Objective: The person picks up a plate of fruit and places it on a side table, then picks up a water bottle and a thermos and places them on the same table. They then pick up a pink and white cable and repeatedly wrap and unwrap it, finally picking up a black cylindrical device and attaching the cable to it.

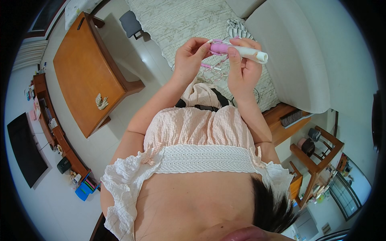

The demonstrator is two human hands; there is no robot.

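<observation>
A pale-walled living room spreads around you, evenly lit, with wood to your left and a sofa ahead.
To your left, a brown wooden table (84,68) stands on the glossy, light-tiled floor (155,60), near a grey stool (130,24); beyond it, a long wooden cabinet (72,154) runs below a dark television (26,150). Ahead, a leaf-patterned cover (177,20) meets the sofa's pale backrest (295,52) by the right wall (350,52). Lower right, you have a wooden chair (304,158) and a paned window (345,196).

A sofa (299,60), wooden table (82,66) and television (25,148) mark a home's living room.
</observation>
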